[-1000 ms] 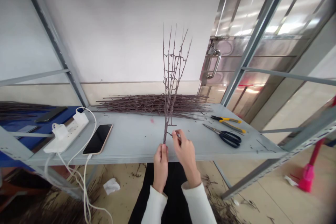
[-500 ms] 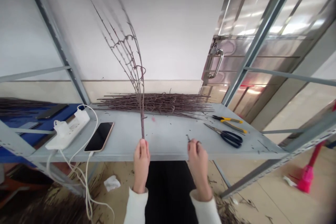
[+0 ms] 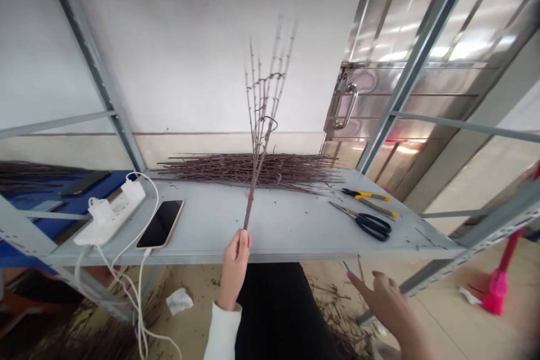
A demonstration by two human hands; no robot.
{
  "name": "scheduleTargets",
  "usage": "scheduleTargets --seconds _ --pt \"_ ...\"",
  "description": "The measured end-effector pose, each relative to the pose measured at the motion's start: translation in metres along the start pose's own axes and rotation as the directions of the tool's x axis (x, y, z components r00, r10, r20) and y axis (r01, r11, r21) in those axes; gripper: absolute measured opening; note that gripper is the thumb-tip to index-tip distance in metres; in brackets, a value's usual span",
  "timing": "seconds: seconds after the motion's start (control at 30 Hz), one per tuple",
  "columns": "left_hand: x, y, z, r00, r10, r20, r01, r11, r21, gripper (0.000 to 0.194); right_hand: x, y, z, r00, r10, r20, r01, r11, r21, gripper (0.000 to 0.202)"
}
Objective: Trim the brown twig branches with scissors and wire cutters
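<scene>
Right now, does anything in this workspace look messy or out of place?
Yes: crumpled white paper or tissue lies on the floor below the grey shelf, and twig scraps are strewn there too, like litter. The twig bundle in the left hand has blurred tips, so I can't judge damage there.

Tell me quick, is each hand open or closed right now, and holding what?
Left hand: closed, holding a bunch of twigs by the bottom.
Right hand: open, with nothing visibly gripped.
</scene>
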State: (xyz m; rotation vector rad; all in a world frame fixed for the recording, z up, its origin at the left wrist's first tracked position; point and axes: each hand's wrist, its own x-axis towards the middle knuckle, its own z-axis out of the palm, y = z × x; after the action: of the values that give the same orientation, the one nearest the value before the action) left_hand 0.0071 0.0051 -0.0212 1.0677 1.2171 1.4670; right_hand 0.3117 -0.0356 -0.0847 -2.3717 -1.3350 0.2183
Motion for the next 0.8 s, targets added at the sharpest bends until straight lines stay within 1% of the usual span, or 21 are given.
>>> scheduleTargets --seconds 0.07,0.1,0.13,0.17,0.2,0.23,0.3,0.33,0.37,0.4,0.47,0.53,0.6,0.7,0.73,0.77,0.8 --pt "-0.001 0.001 0.001 0.998 0.032 0.058 -0.036 0.997 0.063 0.044 -0.005 -0.026 -0.005 1.0 -0.007 -0.01 0.007 0.998 0.057 0.057" --pt "-0.002 0.001 0.002 0.995 0.047 0.092 -0.056 0.994 0.098 0.043 -0.008 -0.04 -0.01 0.999 -0.039 0.01 0.038 0.991 0.129 0.057" --pt "-0.002 0.002 0.002 0.99 0.059 0.129 -0.076 0.988 0.133 0.042 -0.012 -0.055 -0.015 0.993 -0.108 0.048 0.093 0.968 0.235 0.055" --pt "-0.003 0.003 0.002 0.984 0.068 0.165 -0.095 0.981 0.167 0.041 -0.017 -0.069 -0.021 0.975 -0.2 0.096 0.153 0.919 0.364 0.051" --pt "-0.004 0.003 0.003 0.977 0.073 0.2 -0.113 0.974 0.198 0.04 -0.022 -0.085 -0.026 0.949 -0.284 0.133 0.186 0.851 0.49 0.048" --pt "-0.004 0.003 0.003 0.969 0.075 0.234 -0.128 0.966 0.224 0.04 -0.027 -0.1 -0.031 0.927 -0.348 0.143 0.2 0.777 0.596 0.048" --pt "-0.005 0.003 0.005 0.95 0.066 0.304 -0.151 0.952 0.265 0.039 -0.035 -0.13 -0.038 0.917 -0.392 0.069 0.218 0.641 0.736 0.05" --pt "-0.005 0.002 0.006 0.939 0.058 0.338 -0.159 0.947 0.28 0.039 -0.038 -0.144 -0.039 0.916 -0.401 0.028 0.236 0.593 0.77 0.05" --pt "-0.005 0.002 0.007 0.929 0.051 0.367 -0.166 0.943 0.289 0.039 -0.039 -0.156 -0.04 0.919 -0.395 -0.008 0.252 0.568 0.784 0.049" --pt "-0.005 0.001 0.007 0.92 0.043 0.39 -0.169 0.941 0.294 0.039 -0.039 -0.165 -0.04 0.924 -0.381 -0.039 0.265 0.564 0.782 0.047" --pt "-0.005 0.0 0.008 0.912 0.03 0.409 -0.161 0.943 0.29 0.039 -0.035 -0.178 -0.039 0.936 -0.339 -0.095 0.289 0.586 0.757 0.044" --pt "-0.004 -0.002 0.009 0.911 0.011 0.413 -0.134 0.953 0.27 0.039 -0.028 -0.183 -0.035 0.94 -0.316 -0.127 0.298 0.585 0.754 0.044" --pt "-0.004 -0.003 0.011 0.91 -0.014 0.414 -0.094 0.967 0.239 0.04 -0.024 -0.184 -0.03 0.942 -0.31 -0.13 0.283 0.521 0.806 0.045" --pt "-0.007 -0.006 0.017 0.918 -0.035 0.396 -0.035 0.985 0.168 0.04 -0.025 -0.187 -0.021 0.954 -0.277 -0.116 0.22 0.38 0.899 0.043" --pt "-0.008 -0.007 0.02 0.925 -0.038 0.378 -0.013 0.991 0.132 0.041 -0.027 -0.189 -0.018 0.958 -0.258 -0.125 0.214 0.354 0.91 0.042" --pt "-0.009 -0.007 0.023 0.934 -0.041 0.356 0.01 0.996 0.09 0.041 -0.029 -0.192 -0.015 0.959 -0.242 -0.144 0.225 0.351 0.909 0.041" --pt "-0.011 -0.008 0.025 0.943 -0.046 0.329 0.032 0.998 0.048 0.042 -0.031 -0.196 -0.012 0.959 -0.225 -0.172 0.247 0.367 0.897 0.041"
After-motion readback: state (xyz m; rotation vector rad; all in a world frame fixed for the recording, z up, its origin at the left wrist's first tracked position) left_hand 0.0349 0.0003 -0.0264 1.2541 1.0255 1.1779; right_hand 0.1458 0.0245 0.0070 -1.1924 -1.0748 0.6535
